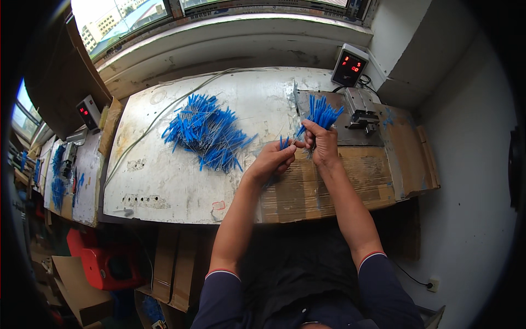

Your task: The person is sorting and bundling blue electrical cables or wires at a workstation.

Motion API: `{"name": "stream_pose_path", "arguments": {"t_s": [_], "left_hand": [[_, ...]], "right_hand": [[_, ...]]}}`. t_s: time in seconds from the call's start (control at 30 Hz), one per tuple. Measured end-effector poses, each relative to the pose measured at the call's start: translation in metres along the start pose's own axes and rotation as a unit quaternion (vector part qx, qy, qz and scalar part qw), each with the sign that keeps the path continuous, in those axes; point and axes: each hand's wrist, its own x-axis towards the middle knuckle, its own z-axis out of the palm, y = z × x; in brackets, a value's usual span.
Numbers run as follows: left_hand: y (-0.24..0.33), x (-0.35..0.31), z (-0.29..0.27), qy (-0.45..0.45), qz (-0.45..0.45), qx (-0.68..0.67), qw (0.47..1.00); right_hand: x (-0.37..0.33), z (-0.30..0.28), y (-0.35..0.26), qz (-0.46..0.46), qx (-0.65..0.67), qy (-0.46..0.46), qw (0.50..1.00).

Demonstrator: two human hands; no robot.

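Note:
My right hand [322,143] is closed around a fanned bundle of thin wire pieces with blue sleeves [323,111], blue ends pointing up and away from me. Close beside it, my left hand [272,159] is closed with its fingertips pinching a few blue-sleeved wires [284,142]; the fingertips of both hands nearly meet. To the left on the white worktop [164,175] lies a large loose pile of the same blue-sleeved wires [205,131]. Their exact kind is too small to make out.
A small metal fixture [360,109] stands right of my right hand, with a display box [349,66] behind it. Cardboard [350,181] covers the bench's near right. A cable [148,129] crosses the worktop. A red plastic stool [112,266] is below left.

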Motion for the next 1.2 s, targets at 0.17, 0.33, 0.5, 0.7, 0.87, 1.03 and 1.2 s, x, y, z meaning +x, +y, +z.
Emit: {"name": "stream_pose_path", "arguments": {"t_s": [0.17, 0.33, 0.5, 0.7, 0.87, 1.03, 1.2], "left_hand": [[-0.001, 0.0, -0.001, 0.032, 0.024, 0.014, 0.999], [-0.001, 0.001, -0.002, 0.046, 0.025, 0.009, 0.999], [0.0, 0.001, -0.003, 0.072, 0.033, -0.007, 0.997], [-0.003, 0.003, -0.004, 0.037, 0.02, -0.003, 0.999], [-0.006, 0.001, -0.001, 0.023, 0.013, 0.025, 0.999], [-0.008, 0.002, -0.003, 0.016, 0.025, 0.018, 0.999], [0.002, 0.003, -0.006, 0.032, 0.039, -0.001, 0.999]], "right_hand": [[0.007, -0.004, -0.013, -0.042, 0.056, 0.051, 0.996], [0.016, -0.019, -0.021, -0.009, 0.077, 0.03, 0.997], [0.018, -0.03, -0.025, -0.037, 0.11, 0.105, 0.988], [-0.005, -0.017, -0.009, -0.027, 0.014, 0.008, 0.999], [-0.013, -0.004, 0.012, 0.014, -0.022, -0.053, 0.998], [0.012, -0.015, -0.013, -0.076, 0.057, 0.115, 0.989], [0.007, -0.025, -0.041, -0.084, 0.122, 0.135, 0.98]]}}
